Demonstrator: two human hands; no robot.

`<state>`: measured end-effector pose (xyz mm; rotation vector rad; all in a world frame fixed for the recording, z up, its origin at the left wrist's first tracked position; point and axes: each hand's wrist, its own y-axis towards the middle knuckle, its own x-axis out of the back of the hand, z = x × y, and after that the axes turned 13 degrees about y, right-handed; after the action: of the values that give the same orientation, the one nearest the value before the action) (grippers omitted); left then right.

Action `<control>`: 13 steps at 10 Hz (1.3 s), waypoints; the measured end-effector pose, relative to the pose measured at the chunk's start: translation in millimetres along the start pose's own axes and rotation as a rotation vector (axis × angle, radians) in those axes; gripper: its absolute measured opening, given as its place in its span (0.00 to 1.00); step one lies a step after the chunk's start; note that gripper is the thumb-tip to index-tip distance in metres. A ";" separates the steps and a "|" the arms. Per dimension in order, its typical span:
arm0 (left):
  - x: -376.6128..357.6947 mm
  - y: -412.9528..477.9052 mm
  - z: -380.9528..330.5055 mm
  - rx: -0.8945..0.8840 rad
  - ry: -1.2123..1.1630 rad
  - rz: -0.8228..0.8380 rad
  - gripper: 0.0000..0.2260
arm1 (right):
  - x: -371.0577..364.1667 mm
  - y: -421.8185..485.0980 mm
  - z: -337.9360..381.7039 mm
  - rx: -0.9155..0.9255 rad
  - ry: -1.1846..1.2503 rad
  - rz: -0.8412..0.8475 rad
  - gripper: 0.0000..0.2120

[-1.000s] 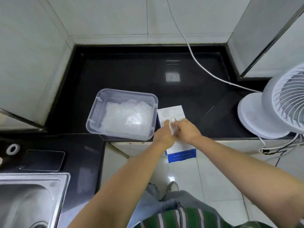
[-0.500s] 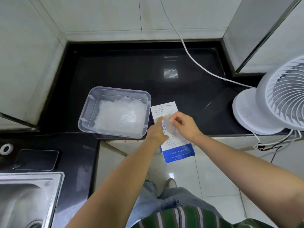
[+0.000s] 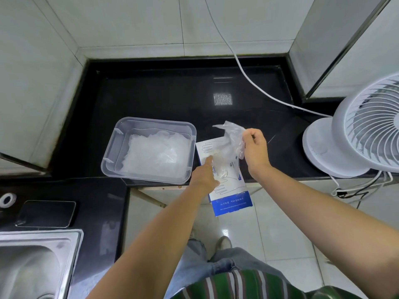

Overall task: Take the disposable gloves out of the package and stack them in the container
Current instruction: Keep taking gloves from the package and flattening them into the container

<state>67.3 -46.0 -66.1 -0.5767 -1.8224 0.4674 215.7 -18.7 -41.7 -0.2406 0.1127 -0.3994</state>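
Note:
A white and blue glove package lies on the black counter's front edge, its blue end hanging over the floor. My left hand rests on the package near its opening and holds it down. My right hand pinches a crumpled clear disposable glove lifted above the package's far end. To the left stands a clear plastic container with a stack of clear gloves inside.
A white fan stands at the right on the black counter, and its white cable runs across the back. A phone and a steel sink are at the lower left.
My right hand has pulled a glove out of the package and lifted it up and to the right. My left hand stays on the package.

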 end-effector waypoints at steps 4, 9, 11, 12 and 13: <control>28.5 -3.7 -17.8 0.043 -0.637 -0.216 0.15 | -0.7 0.7 29.0 -0.316 0.097 0.298 0.09; 97.3 -1.6 38.8 0.112 -0.695 -0.581 0.07 | -43.1 -24.7 53.3 -0.448 0.226 0.455 0.11; 102.8 -8.5 108.6 0.182 -0.142 -0.622 0.13 | -50.6 -5.5 46.2 -0.419 0.232 0.487 0.35; 107.3 -9.6 130.6 0.186 0.055 -0.598 0.15 | -73.5 -1.7 52.9 -0.236 0.237 0.310 0.23; 113.5 -8.8 143.6 0.194 0.155 -0.582 0.14 | -101.7 -3.0 57.8 0.188 0.036 0.194 0.09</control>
<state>-101.0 9.6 -19.3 0.0597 -1.6751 0.1912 130.4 31.2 21.1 -0.0360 0.1322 -0.2191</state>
